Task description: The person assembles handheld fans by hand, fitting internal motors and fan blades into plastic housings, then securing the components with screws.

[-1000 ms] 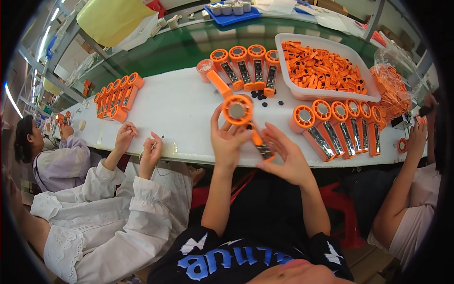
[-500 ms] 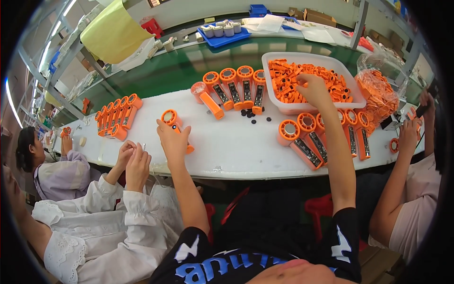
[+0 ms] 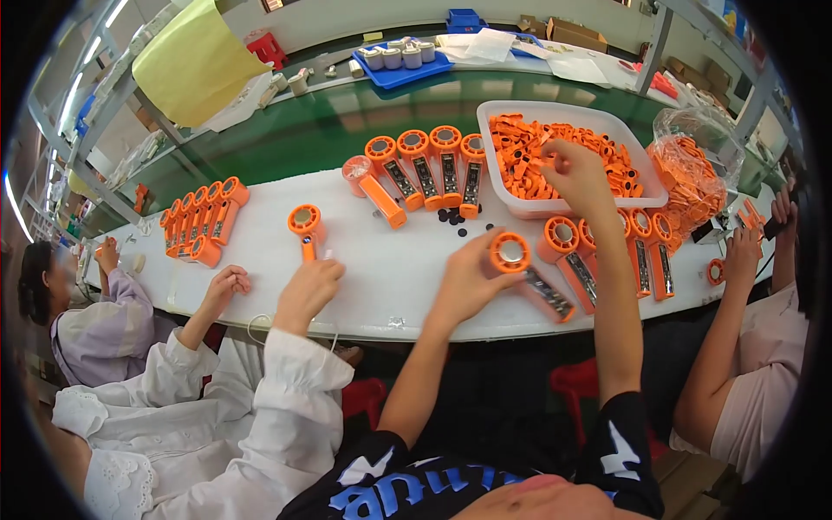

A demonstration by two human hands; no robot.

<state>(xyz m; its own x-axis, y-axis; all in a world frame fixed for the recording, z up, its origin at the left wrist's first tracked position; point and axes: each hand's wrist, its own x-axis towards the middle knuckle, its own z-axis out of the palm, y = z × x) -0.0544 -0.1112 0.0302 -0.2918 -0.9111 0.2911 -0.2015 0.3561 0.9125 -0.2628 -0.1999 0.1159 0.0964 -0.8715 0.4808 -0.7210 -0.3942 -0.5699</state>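
Note:
My left hand (image 3: 468, 279) grips the ring-shaped head of an orange handheld device housing (image 3: 510, 252). A silvery disc sits in that head, and the handle, its circuit board bare, slants toward the table's near edge, slightly blurred. My right hand (image 3: 574, 178) is over a white plastic bin (image 3: 530, 206) heaped with small orange plastic parts (image 3: 520, 156). Its fingers are curled together; whatever they pinch is too small to make out. Beside the left hand's housing stands a row of similar open housings (image 3: 640, 260), partly hidden behind my right forearm.
More housings (image 3: 431, 169) line up left of the bin, near small black discs (image 3: 451, 215). A clear bag of orange parts (image 3: 689, 182) adjoins the bin. At left, a co-worker's hand (image 3: 312, 286) reaches to another housing (image 3: 304, 224); a further row (image 3: 204, 221) lies beyond.
My left hand has moved right, from the housing near the co-worker to one at the right-hand row, which it has gripped and shifted. My right hand stays over the bin. The co-worker's hand reached forward.

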